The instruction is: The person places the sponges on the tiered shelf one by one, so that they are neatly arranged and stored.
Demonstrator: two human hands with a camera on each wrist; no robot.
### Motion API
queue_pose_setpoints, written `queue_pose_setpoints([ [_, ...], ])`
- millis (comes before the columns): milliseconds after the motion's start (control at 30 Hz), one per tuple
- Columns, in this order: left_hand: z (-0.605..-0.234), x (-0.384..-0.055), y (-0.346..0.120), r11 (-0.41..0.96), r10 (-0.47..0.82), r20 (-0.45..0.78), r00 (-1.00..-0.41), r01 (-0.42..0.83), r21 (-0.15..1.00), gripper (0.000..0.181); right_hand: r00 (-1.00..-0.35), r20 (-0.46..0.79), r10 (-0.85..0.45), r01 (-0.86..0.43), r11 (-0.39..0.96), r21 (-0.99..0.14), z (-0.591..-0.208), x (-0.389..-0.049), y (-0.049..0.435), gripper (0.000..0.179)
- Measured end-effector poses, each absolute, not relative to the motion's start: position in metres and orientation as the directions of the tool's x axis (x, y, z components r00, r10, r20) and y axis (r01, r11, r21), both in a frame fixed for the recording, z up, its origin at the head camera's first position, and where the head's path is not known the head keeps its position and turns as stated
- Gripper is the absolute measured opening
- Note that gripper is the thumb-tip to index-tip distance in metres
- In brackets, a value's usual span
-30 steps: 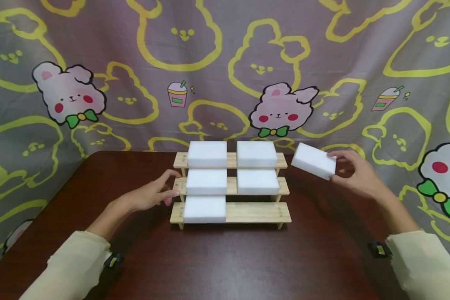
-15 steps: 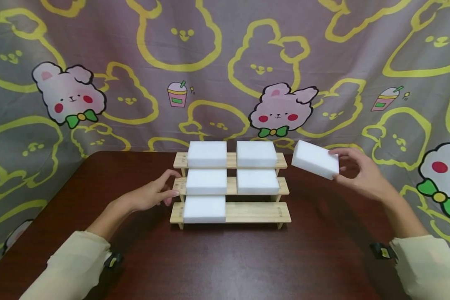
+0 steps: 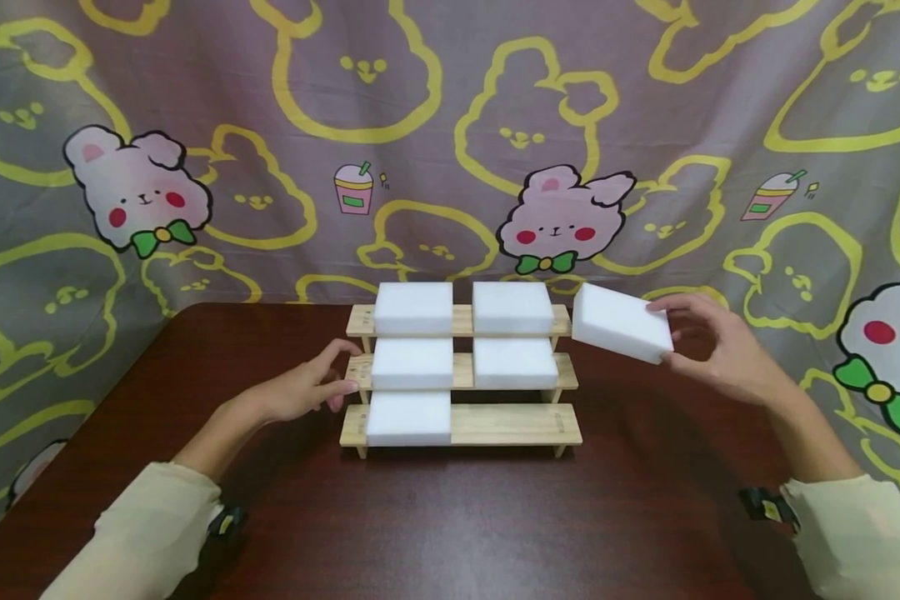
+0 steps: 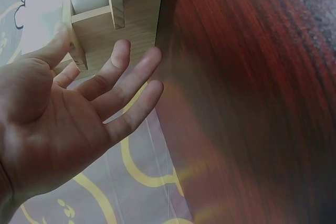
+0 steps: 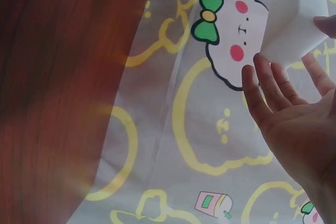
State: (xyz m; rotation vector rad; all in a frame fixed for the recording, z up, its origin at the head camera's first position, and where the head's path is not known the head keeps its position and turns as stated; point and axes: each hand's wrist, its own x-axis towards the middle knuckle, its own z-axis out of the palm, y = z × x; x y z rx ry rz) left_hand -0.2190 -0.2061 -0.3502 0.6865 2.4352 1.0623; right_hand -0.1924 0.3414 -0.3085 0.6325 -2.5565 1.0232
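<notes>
A three-tier wooden display rack (image 3: pixel 517 423) stands mid-table with white foam blocks on it. The top tier bears two, one of them a left block (image 3: pixel 414 307); the middle tier also bears two. On the bottom tier a single block (image 3: pixel 408 418) sits at the left. My left hand (image 3: pixel 303 387) pinches the left end of the middle board between thumb and index finger; in the left wrist view its other fingers (image 4: pixel 128 87) stay loose. To the right of the rack, my right hand (image 3: pixel 720 350) grips another white foam block (image 3: pixel 621 321) by its right end, tilted in the air.
The dark reddish-brown table (image 3: pixel 450 525) extends in front of the rack and to both sides. Behind it hangs a grey curtain (image 3: pixel 420 167) with cartoon prints. Dark straps with small devices, such as the left one (image 3: pixel 228 521), sit at both forearms.
My right hand shifts slightly right at first, then back left with the foam block, whose left end now comes nearer the rack's top tier. The left hand keeps its place.
</notes>
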Motion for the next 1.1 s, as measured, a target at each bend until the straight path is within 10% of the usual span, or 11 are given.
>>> queue_pose_setpoints([
  [1100, -0.351, -0.219, -0.207, 0.588, 0.582, -0.155, -0.798, 0.282, 0.758, 0.047, -0.737, 0.442, -0.511, -0.675, 0.521, -0.523, -0.304, -0.173, 0.311, 0.069],
])
